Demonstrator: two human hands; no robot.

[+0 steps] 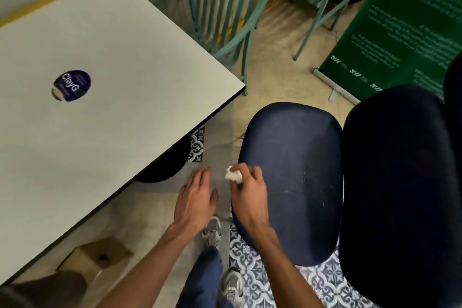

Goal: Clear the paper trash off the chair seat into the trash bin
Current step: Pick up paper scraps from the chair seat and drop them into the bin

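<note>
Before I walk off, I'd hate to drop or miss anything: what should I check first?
1. Grip: right hand pinches the crumpled paper wad: ok.
2. Spare: left hand open, holding nothing: ok.
3. No paper lying on the blue chair seat: ok, only tiny specks.
4. Target: trash bin located: cannot tell, none plainly in view.
5. Wad fully enclosed: not ok, part pokes past the fingers.

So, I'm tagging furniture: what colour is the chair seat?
The chair seat is dark navy blue; head view.
</note>
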